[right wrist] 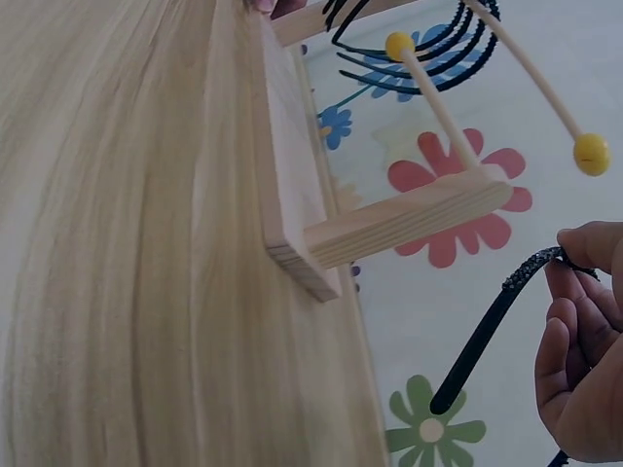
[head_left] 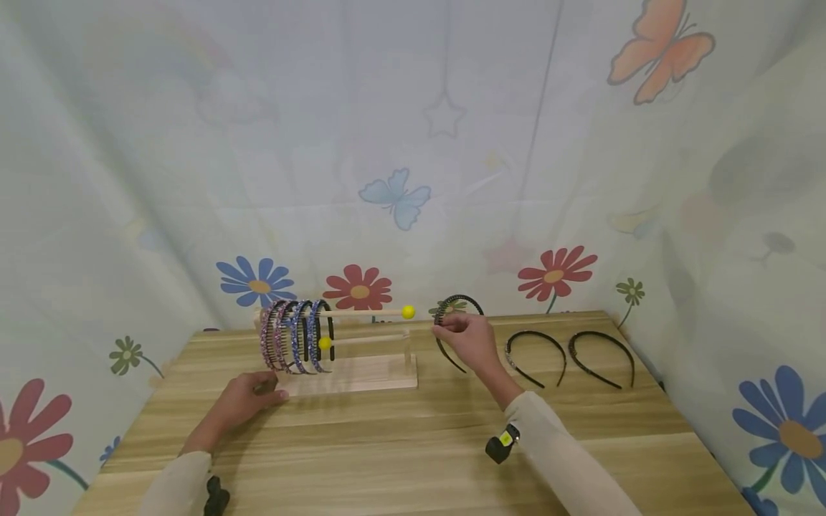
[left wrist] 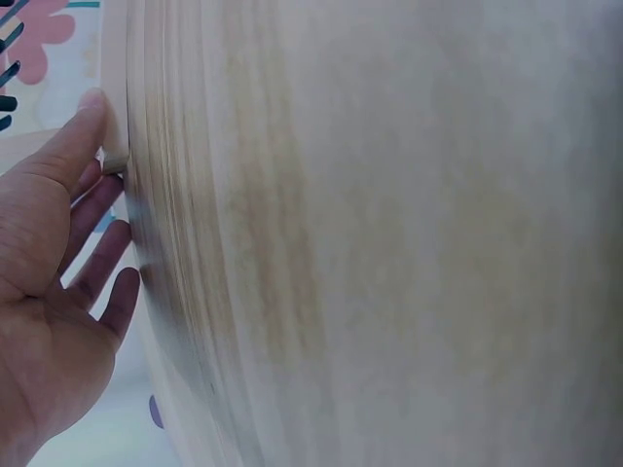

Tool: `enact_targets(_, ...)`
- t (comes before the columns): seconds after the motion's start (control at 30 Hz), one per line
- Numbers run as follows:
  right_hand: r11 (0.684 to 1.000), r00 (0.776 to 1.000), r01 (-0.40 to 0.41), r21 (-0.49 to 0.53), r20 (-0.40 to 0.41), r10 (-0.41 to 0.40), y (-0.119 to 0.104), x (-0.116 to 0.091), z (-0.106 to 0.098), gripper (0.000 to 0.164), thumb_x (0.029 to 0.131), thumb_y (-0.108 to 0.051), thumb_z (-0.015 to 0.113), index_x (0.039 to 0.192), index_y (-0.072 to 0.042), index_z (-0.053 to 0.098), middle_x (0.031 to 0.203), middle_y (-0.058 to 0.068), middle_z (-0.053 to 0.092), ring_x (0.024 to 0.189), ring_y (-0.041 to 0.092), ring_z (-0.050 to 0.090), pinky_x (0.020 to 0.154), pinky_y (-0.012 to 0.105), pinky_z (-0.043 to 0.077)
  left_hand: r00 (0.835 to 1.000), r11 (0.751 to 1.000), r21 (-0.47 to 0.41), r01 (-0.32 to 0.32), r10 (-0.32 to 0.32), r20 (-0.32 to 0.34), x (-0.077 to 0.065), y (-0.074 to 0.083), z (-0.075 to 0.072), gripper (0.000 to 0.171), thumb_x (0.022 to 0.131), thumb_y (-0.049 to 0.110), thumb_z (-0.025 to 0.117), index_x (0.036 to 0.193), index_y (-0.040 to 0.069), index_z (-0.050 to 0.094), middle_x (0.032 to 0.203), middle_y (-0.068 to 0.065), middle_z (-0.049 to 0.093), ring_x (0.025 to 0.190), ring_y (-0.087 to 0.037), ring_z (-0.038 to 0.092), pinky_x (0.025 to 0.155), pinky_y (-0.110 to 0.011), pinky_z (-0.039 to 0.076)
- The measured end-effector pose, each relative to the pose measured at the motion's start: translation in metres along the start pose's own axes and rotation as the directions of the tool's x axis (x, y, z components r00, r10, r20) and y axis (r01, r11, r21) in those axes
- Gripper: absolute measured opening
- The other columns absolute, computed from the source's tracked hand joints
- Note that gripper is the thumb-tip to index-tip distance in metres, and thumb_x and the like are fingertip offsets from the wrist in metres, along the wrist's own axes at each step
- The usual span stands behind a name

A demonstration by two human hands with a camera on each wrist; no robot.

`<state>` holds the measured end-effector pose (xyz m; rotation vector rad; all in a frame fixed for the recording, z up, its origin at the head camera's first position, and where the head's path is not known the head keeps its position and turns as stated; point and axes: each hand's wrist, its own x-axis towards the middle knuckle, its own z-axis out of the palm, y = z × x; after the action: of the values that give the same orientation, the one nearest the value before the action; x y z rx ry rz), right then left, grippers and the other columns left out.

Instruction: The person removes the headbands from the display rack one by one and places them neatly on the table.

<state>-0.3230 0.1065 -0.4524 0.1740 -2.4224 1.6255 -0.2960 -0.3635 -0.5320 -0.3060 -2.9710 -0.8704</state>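
In the head view, my right hand pinches a black headband between thumb and fingers, raised beside the right end of a wooden headband rack. Dark sparkly beads show on this headband in the right wrist view. My left hand holds the left front corner of the rack's base, thumb along its front. Several glittery headbands, pink at the left and blue at the right, hang over the rack's rods. Yellow balls cap the rod ends.
Two more black headbands, one nearer and one farther right, lie on the wooden table right of my right hand. A flower-printed curtain rises behind the table's back edge.
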Motion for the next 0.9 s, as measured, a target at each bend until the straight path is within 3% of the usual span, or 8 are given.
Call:
enact_targets(0.43, 0.997, 0.998, -0.055, -0.059, -0.005, 0.055, 0.028, 0.003, 0.013, 0.018, 0.086, -0.026, 0.085, 0.091, -0.010, 0.080, 0.086, 0.002, 0.076, 0.081, 0.016, 0.070, 0.073, 0.037, 0.058, 1.000, 1.000, -0.004, 0.000, 0.000, -0.004, 0.000, -0.003, 0.000, 0.059, 0.093, 0.043, 0.075, 0.128, -0.004, 0.067, 0.130, -0.024, 0.066, 0.125, -0.045, 0.058, 0.099, -0.061, 0.048)
enact_targets(0.9, 0.977, 0.994, -0.106, -0.185, -0.021, 0.104, 0.044, 0.008, 0.017, 0.016, 0.082, -0.026, 0.088, 0.086, -0.011, 0.082, 0.086, 0.001, 0.078, 0.083, 0.019, 0.072, 0.079, 0.042, 0.059, 1.000, 1.000, -0.003, 0.007, -0.007, -0.002, 0.000, -0.001, 0.000, 0.060, 0.093, 0.044, 0.075, 0.129, -0.004, 0.066, 0.131, -0.025, 0.065, 0.125, -0.046, 0.058, 0.100, -0.061, 0.048)
